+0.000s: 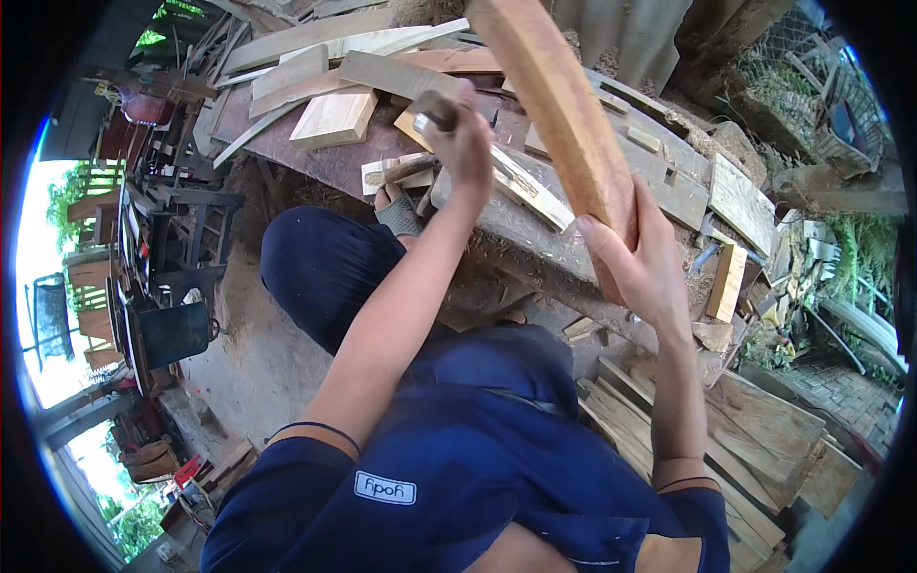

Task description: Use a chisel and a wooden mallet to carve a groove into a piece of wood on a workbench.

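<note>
My right hand (642, 258) grips the lower end of a long, slightly curved wooden piece (564, 110). The thumb presses its near face and the fingers wrap the other side. The piece stands tilted over the workbench (535, 234), its upper end leaving the view. My left hand (465, 148) is closed round a dark-handled tool (437, 113) with a shiny metal end; its kind is unclear. That hand is apart from the curved piece, above loose wood blocks. Below it, a short rounded stick (406, 170) lies by a small pale block (374, 178).
Boards (320, 48) and a thick block (334, 116) crowd the bench's far left. A hammer-like tool (712, 250) and a wood block (728, 284) lie at the right edge. Planks (745, 430) rest low on the right. Dark wooden furniture (191, 210) stands left.
</note>
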Motion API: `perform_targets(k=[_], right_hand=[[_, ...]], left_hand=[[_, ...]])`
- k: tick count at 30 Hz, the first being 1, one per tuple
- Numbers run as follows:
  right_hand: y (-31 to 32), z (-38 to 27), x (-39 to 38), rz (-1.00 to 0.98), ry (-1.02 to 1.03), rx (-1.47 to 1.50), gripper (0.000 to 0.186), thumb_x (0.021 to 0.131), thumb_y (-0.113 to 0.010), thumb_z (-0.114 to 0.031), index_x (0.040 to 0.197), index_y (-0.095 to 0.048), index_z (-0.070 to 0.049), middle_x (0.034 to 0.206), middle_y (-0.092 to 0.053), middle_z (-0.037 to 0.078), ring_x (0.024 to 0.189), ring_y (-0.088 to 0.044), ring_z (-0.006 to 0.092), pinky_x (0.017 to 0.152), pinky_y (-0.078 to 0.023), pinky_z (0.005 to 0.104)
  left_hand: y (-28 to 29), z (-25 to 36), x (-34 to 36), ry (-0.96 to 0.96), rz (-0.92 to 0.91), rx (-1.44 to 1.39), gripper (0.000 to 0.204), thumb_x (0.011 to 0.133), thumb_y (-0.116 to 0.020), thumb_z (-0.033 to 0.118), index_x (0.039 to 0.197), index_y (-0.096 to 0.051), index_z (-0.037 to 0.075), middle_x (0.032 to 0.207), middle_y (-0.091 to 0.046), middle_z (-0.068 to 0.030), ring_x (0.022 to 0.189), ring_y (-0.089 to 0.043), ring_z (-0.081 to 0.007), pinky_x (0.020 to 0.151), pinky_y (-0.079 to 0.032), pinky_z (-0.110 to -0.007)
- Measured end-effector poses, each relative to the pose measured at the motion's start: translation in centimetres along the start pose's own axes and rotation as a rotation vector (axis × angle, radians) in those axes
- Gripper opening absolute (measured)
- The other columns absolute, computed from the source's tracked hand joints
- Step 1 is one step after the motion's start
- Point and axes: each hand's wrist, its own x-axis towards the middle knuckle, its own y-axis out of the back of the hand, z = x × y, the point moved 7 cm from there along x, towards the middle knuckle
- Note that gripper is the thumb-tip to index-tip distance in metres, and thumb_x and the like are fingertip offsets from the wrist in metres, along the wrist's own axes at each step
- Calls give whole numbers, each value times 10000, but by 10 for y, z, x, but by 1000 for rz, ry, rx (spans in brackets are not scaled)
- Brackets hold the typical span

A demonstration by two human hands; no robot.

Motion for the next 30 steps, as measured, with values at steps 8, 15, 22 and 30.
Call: perform_targets(k=[8,15,22,30], right_hand=[[-1,34,-26,-40,-150,94,635,820,-687,-399,1221,-511,61,928,-666,251,882,-676,328,805,-495,385],[4,45,-36,-28,-194,112,604,834,-687,-396,1215,-514,39,957,-659,234,906,-660,289,808,-488,384],[3,52,-42,-17,-197,86,626,827,-690,-416,1213,-511,43,936,-662,239,879,-669,318,789,-493,396],[1,52,-40,-35,-215,84,685,821,-691,-425,1240,-487,77,923,-660,273,880,-680,340,786,-498,401]], left_hand=[[41,12,7,-9,337,-62,448,949,-622,324,642,-351,142,480,-335,42,360,-310,-76,354,-290,-252],[-19,22,-37,-74,-81,21,355,972,-610,244,708,-417,104,511,-394,56,400,-323,-28,374,-238,-220],[-19,15,-46,-33,-82,124,419,987,-582,291,660,-391,112,473,-379,33,373,-339,-59,372,-266,-235],[-24,16,-52,-42,-66,142,415,984,-586,300,668,-394,111,487,-373,41,395,-331,-49,382,-260,-230]])
